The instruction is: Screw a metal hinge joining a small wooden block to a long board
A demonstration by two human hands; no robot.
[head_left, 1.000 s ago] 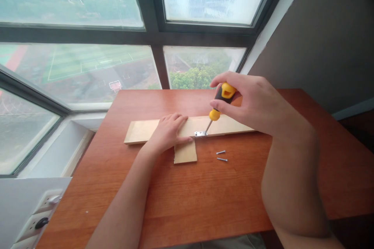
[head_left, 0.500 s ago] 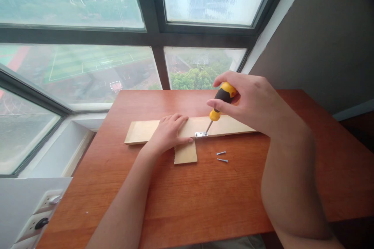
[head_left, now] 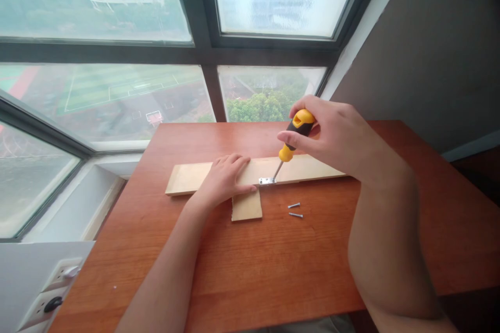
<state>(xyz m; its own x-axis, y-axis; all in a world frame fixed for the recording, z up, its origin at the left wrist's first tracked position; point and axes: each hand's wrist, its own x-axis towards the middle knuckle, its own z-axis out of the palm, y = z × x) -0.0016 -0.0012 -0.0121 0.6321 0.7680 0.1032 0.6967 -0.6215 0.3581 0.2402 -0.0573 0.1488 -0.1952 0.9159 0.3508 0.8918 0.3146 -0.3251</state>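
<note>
A long pale wooden plank [head_left: 187, 177] lies across the table, and a shorter wooden piece [head_left: 247, 206] sticks out from under it towards me. My left hand [head_left: 224, 177] rests spread on the plank, its thumb near the short piece. My right hand [head_left: 332, 132] is closed round the yellow and black handle of a screwdriver [head_left: 287, 152], held tilted. The screwdriver's tip meets the right end of a small metal hinge [head_left: 267, 181] at the plank's near edge; the screw head there is too small to make out. Two screws [head_left: 295, 210] lie loose on the table nearby.
The reddish-brown wooden table [head_left: 234, 265] reaches up to large windows with a dark frame [head_left: 209, 62]. A grey wall [head_left: 422, 62] stands at the right. On the left wall are sockets with a black plug [head_left: 53, 304].
The screwdriver handle has turned a little in my right hand, bringing its yellow slot into view. My left hand stays on the plank. The whole view has shifted slightly.
</note>
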